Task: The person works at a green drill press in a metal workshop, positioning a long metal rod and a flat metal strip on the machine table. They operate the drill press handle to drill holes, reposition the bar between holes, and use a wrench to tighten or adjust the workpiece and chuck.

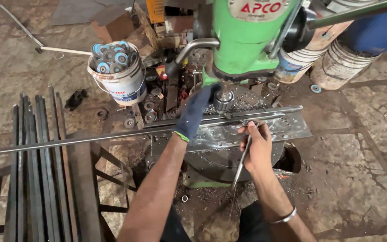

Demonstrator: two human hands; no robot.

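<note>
A long steel angle bar (113, 134) lies across the round table of a green drill press (242, 40), its right end wet and holed. My left hand (195, 112), in a dark blue glove, reaches up to the drill chuck (223, 99) and touches it. My right hand (257, 145) is bare with a metal bangle on the wrist. It holds a thin metal rod (240, 168) whose upper end meets the bar just right of the chuck. Metal chips lie around the chuck.
A white bucket (122, 83) of blue-rimmed discs stands at the back left. Steel bars (36, 179) lie stacked on a frame at the left. More buckets (337, 67) stand at the back right. Small parts and discs litter the stone floor (363, 157) behind the machine.
</note>
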